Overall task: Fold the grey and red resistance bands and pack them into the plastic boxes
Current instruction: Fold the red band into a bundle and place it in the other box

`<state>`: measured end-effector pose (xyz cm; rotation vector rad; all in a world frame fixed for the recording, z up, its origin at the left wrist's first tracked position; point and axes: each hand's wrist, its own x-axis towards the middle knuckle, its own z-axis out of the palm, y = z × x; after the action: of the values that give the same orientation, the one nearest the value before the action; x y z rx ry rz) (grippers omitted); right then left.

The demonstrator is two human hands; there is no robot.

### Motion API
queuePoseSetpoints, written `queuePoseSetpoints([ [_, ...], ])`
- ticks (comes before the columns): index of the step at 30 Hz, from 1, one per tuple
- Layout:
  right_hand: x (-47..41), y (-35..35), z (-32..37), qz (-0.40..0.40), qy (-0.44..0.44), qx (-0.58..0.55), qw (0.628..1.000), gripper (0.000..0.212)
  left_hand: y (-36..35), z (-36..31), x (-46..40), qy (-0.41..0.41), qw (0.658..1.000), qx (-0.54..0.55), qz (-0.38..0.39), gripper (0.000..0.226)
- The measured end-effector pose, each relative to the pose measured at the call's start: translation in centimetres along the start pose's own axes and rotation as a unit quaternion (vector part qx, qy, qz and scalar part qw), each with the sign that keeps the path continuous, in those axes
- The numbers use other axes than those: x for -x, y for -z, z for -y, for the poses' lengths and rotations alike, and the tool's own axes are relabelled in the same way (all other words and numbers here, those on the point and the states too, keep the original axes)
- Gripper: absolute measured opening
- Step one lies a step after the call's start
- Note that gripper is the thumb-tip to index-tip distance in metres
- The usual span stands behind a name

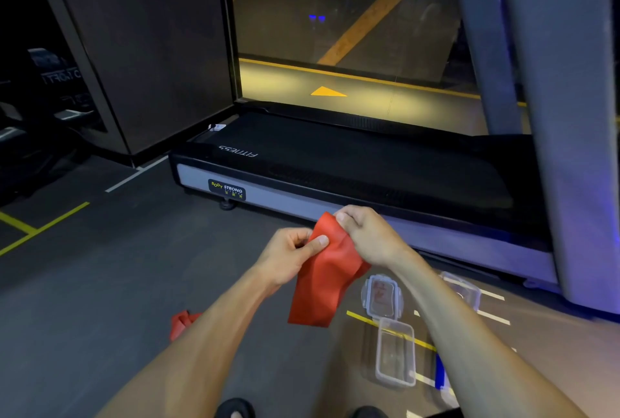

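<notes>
A red resistance band (323,278) hangs in the air in front of me, folded over on itself. My left hand (288,255) pinches its upper left edge with thumb and fingers. My right hand (367,236) grips its top right corner. On the floor below lie an open clear plastic box (396,352) and its lid (382,295) just beyond it. A second clear plastic box (464,288) lies further right, partly hidden by my right forearm. Another piece of red band (181,323) shows on the floor beside my left forearm. No grey band is visible.
A black treadmill (335,166) with a grey side rail stretches across the floor just beyond my hands, its grey upright (570,115) at the right. Yellow and white floor lines cross the ground. My shoes (235,409) show at the bottom edge.
</notes>
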<state>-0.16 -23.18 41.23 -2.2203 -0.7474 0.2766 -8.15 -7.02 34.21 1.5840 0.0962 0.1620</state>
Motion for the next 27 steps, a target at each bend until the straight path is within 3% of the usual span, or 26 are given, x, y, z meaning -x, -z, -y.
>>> queuePoseSetpoints([
  [6, 0.2, 0.2, 0.4, 0.060, -0.003, -0.026, 0.998, 0.021, 0.2, 0.5, -0.2, -0.020, 0.999, -0.020, -0.018, 0.033],
  [10, 0.4, 0.6, 0.5, 0.043, -0.015, -0.093, 0.995, 0.014, 0.2, 0.2, -0.1, -0.008, 1.000, 0.027, 0.006, 0.044],
  [19, 0.3, 0.8, 0.3, 0.028, -0.056, -0.199, 0.978, 0.020, 0.0, -0.5, 0.2, 0.013, 0.999, 0.039, 0.027, 0.017],
  [27, 0.4, 1.0, 0.3, 0.053, -0.039, -0.142, 0.988, 0.022, -0.1, -0.3, 0.1, 0.000, 1.000, 0.014, 0.006, 0.018],
])
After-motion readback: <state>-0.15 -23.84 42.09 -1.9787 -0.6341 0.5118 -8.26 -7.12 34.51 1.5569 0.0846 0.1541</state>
